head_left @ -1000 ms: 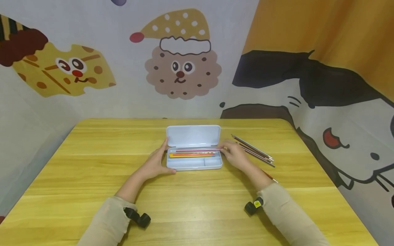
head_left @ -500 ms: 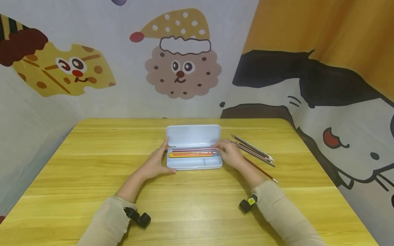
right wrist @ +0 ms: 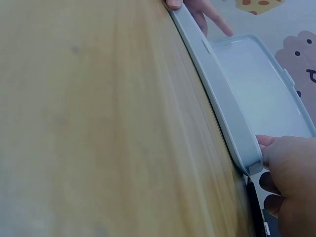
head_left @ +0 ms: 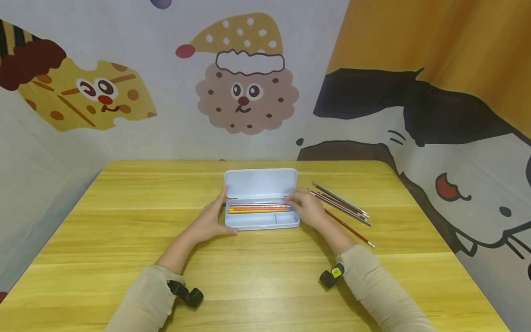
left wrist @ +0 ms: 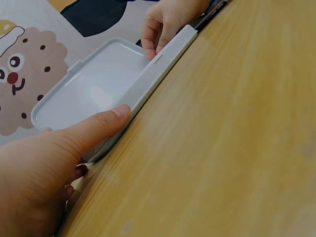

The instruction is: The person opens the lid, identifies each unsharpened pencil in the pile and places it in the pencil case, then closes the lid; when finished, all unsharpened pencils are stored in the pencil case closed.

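Observation:
A pale blue-white pencil case [head_left: 254, 222] lies on the table with its lid [head_left: 260, 182] tipped back. Several yellow, orange and red pencils [head_left: 257, 210] lie in its long rear compartment. My left hand [head_left: 209, 220] grips the case's left end, its thumb [left wrist: 106, 123] along the front wall and the other fingers round toward the back. Over the right end, my right hand [head_left: 309, 207] has thumb and fingertips together inside the case, at the end of a dark red pencil [head_left: 249, 204]. Those fingertips hide that pencil end, and the case's wall hides it in the wrist views.
Right of the case several brown and grey pencils [head_left: 342, 203] lie slanted in a loose group. A single red-brown pencil [head_left: 352, 229] with a white end lies nearer the right forearm. A cartoon-printed cloth [head_left: 166, 138] hangs behind the wooden table [head_left: 257, 276].
My right hand has moved a little left, bringing the dark red pencil down into the rear compartment beside the others. The left hand has stayed on the case.

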`<state>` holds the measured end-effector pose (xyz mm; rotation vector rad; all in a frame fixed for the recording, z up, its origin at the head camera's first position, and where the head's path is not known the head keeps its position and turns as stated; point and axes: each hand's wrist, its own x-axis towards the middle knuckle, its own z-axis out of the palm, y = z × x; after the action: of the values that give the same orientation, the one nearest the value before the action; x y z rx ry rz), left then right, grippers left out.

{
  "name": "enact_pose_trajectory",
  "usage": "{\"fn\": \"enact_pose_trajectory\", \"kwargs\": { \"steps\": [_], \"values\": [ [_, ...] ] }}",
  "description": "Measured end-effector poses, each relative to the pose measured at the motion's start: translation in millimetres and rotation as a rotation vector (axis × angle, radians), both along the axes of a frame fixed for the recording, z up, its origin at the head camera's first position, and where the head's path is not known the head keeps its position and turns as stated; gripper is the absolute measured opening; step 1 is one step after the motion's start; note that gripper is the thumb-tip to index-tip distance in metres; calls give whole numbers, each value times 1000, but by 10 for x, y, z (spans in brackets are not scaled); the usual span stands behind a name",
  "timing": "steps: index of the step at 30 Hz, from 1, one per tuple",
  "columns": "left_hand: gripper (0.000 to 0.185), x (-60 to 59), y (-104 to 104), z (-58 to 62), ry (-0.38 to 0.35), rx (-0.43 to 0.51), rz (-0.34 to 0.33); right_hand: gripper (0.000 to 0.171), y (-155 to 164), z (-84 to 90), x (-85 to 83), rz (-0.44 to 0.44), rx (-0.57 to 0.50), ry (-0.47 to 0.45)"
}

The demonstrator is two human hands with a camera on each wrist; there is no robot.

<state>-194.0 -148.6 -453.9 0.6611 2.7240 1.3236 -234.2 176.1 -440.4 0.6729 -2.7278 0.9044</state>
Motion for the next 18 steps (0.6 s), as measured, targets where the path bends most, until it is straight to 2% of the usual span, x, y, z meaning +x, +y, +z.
{"fn": "enact_pose_trajectory", "kwargs": {
  "steps": [9, 18],
  "values": [
    [134, -17, -2, -18, 17, -7, -4, 11, 106, 18, 64, 2, -41, 3],
    [134, -20, -13, -23, 15, -7, -3, 18, 392, 89, 254, -53, -57, 37]
  ]
}}
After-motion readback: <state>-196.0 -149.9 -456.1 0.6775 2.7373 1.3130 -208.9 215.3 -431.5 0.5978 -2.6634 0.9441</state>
